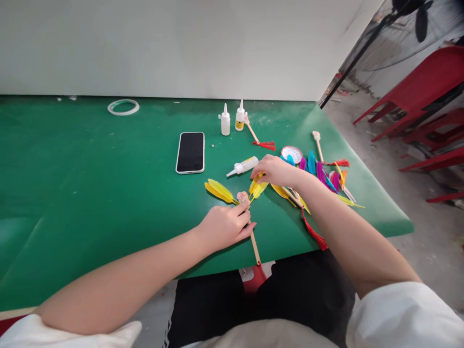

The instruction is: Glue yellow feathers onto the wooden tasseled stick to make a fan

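Observation:
My left hand (225, 226) is closed around a thin wooden stick (255, 249), whose lower end hangs over the table's near edge with a red tassel (258, 278). At its top sits a small pinkish round ornament (242, 196). A pair of yellow feathers (219, 190) spreads to the left of the ornament. More yellow feathers (259, 190) spread to its right, and my right hand (277, 170) pinches one there; its fingertips are partly hidden. Just left of the right hand lies a glue bottle (243, 166) on its side.
Two glue bottles (225, 122) stand at the back near a phone (190, 152). Coloured feathers (321, 171), a round white dish (292, 154) and tasselled sticks (318, 146) lie to the right. A tape roll (123, 107) is far left. Red chairs (431, 87) stand beyond the green table (90, 193).

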Motion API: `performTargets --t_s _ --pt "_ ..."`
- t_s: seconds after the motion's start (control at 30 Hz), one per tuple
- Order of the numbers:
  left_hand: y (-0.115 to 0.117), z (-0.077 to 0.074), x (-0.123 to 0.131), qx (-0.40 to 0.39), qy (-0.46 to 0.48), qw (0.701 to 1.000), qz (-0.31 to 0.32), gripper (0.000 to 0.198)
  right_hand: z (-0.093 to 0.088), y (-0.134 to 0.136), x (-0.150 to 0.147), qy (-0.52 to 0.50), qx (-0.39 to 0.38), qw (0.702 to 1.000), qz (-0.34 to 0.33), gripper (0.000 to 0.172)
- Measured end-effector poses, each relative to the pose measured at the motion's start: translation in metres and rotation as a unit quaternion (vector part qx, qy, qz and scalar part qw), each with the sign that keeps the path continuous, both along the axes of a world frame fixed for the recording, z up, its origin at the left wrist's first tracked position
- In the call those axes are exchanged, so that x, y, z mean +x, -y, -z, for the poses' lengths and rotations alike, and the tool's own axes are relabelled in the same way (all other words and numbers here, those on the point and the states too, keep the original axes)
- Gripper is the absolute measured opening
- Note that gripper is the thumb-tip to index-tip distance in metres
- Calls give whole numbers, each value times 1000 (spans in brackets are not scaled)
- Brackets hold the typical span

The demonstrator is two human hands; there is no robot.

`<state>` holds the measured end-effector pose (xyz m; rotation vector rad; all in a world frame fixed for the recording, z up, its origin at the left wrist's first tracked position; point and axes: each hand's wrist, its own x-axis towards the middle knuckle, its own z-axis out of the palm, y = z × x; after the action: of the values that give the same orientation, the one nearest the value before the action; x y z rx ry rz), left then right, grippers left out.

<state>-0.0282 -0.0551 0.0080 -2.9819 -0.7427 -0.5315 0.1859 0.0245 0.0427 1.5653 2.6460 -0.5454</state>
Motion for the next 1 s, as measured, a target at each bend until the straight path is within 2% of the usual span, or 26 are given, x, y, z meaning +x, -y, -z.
performTargets --t_s 0.2,0.33,0.43,0.83,1.0 --pt "0 0 0 3 -2 1000 2 30 -1 0 -8 28 -9 1000 4 32" --pt "1 -1 -1 6 1 1000 4 30 -2 -2 -10 18 -9 999 -36 18" --pt "1 -1 -1 3 -2 1000 4 30 -3 -3 -13 30 -9 999 -38 8" --pt "0 -1 -1 -24 7 1000 -2 30 -12 4 -16 63 -31 997 -2 14" --pt "-2 -2 -2 -47 14 999 -24 28 -9 4 -13 57 -26 998 -6 13"
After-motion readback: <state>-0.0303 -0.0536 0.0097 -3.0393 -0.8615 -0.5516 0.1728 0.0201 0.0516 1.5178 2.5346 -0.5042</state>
